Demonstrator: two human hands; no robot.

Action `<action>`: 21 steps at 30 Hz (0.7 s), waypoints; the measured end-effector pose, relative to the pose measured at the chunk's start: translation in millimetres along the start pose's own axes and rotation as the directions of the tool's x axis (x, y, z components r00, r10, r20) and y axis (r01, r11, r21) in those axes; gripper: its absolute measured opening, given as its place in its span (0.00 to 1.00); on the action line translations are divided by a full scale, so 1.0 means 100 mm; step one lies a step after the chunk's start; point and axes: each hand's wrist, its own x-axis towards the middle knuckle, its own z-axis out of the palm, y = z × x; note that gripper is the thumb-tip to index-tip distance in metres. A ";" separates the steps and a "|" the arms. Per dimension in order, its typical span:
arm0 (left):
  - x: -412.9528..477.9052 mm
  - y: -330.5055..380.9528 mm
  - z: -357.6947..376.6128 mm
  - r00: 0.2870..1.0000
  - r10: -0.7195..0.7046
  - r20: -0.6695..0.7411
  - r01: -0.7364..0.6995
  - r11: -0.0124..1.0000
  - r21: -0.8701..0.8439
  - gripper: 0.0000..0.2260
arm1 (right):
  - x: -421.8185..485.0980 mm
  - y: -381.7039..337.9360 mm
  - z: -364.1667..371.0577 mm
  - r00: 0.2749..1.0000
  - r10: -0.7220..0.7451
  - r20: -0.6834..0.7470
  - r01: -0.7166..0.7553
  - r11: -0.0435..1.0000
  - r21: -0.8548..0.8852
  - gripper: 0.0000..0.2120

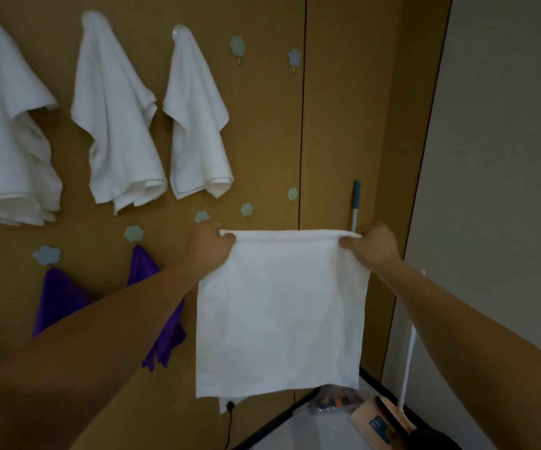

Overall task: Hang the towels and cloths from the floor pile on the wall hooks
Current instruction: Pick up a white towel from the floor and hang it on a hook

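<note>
From the head camera, both arms reach forward towards a brown wall [344,108]. The left hand [209,246] and right hand [371,246] each pinch a top corner of a white towel [282,313], thumb in front and fingers curled behind its rolled upper hem. The towel is held taut between them and hangs flat in the air in front of the wall, below the upper hooks. Three hung towels, all white, drape from hooks higher on the wall: one at the left edge [6,131], a middle one [116,125] and a right one [197,125]. Lower left, two purple cloths [56,297] [165,336] hang from flower-shaped hooks, partly hidden behind the left forearm. Bare hooks show at upper right [237,46] [294,57] and just above the held towel [246,209] [292,193]; another [202,216] sits just above the left hand. A grey-tipped handle [355,206] stands against the wall behind the right hand. At the bottom right a cardboard box [376,423] lies on the floor, with a blurred bag [334,401] beside it in the corner. A black cable [228,427] drops from a socket under the towel's lower edge.
</note>
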 end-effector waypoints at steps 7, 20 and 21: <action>0.35 0.05 -0.19 0.990 0.134 -0.045 -0.139 0.980 -0.140 0.12 | 0.24 -0.49 0.24 0.996 -0.069 -0.050 0.074 0.989 0.125 0.04; 1.21 0.24 -0.24 0.899 0.168 0.404 -0.239 0.962 0.133 0.31 | 0.79 -0.97 0.36 0.932 -0.275 0.235 0.244 0.958 0.153 0.18; 1.29 0.26 -0.21 0.898 0.178 0.402 -0.216 0.975 0.052 0.29 | 0.87 -0.97 0.36 0.941 -0.266 0.210 0.238 0.959 0.153 0.18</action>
